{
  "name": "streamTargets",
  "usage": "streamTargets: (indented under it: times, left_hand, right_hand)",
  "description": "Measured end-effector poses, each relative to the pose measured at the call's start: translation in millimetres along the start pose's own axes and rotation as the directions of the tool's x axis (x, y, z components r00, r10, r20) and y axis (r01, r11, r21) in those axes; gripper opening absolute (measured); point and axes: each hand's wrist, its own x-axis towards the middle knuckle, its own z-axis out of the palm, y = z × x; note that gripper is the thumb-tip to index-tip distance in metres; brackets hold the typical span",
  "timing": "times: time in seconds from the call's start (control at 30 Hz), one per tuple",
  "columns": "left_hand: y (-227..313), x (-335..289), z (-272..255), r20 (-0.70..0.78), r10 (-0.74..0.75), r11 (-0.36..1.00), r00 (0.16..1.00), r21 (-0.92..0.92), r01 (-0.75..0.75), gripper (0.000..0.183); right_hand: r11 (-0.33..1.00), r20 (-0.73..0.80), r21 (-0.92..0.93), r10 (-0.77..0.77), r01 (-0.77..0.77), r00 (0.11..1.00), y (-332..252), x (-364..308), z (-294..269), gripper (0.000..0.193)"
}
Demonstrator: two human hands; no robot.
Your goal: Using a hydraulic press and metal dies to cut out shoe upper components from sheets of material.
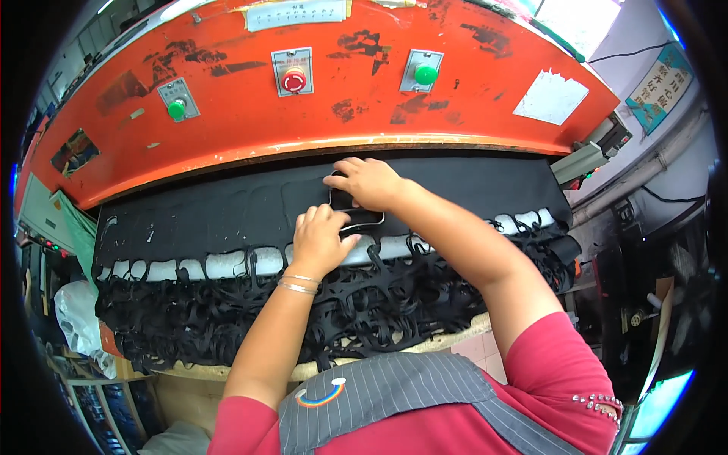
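Fingers hold metal frame near sheet's cut edge; room leftward.

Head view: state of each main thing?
Black sheet: spread, front edge ragged
Metal-edged frame: on sheet, partly hidden
Left hand: fingers bent, at frame's near part
Right hand: fingers bent, at far part
Black strips: tangled, heaped
Red button: pressed or not, unclear
Green buttons: same
White paper: edge torn

2 grips, 3 push buttons

From head height the fisheye looks down and forward at nearby black sheet.
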Motion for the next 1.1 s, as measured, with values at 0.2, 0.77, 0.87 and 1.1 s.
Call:
streamTargets:
  times: [0.2, 0.77, 0.87, 1.1]
  left_hand:
    - [-8, 48, 26, -0.031, 0.08, 0.996, 0.996, -0.037, -0.081, 0.012]
    - [27, 7, 80, 0.154, -0.08, 0.996, 0.985, 0.061, 0.072, 0.038]
    - [34, 14, 82, 0.141, -0.05, 0.997, 0.989, 0.073, 0.04, 0.038]
    - [33, 13, 86, 0.123, -0.061, 0.997, 0.991, 0.053, 0.055, 0.039]
  right_hand:
    - [0.949, 0.169, 0.204, -0.278, 0.242, 0.946, 67, 43, 43, 0.028]
    - [0.563, 0.099, 0.589, 0.662, -0.579, 0.743, 44, -136, 42, 0.094]
    - [0.809, -0.031, 0.333, 0.524, -0.485, 0.851, 40, -164, 58, 0.098]
    - [0.795, -0.105, 0.4, 0.535, -0.457, 0.838, 35, -159, 68, 0.08]
